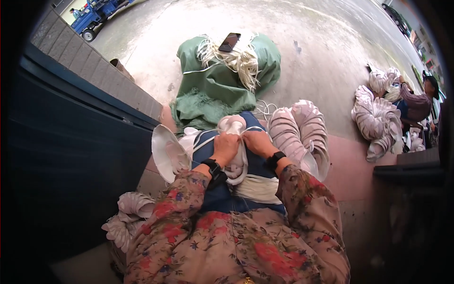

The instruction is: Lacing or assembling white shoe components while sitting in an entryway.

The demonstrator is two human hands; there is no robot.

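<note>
White moulded cup (pixel 232 126) sits on the blue-aproned lap, both hands curled onto it: left hand (pixel 225 147) and right hand (pixel 257 142), fingers pressed together, pinching its strap. Two stacks of such cups (pixel 302 130) lie just right. One phone (pixel 229 42) rests on one green sack (pixel 213 90).

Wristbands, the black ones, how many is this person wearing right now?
2. One black wristband sits on the left wrist, the other black wristband on the right wrist, just behind both hands gripping the white mask. None looks hidden.
</note>
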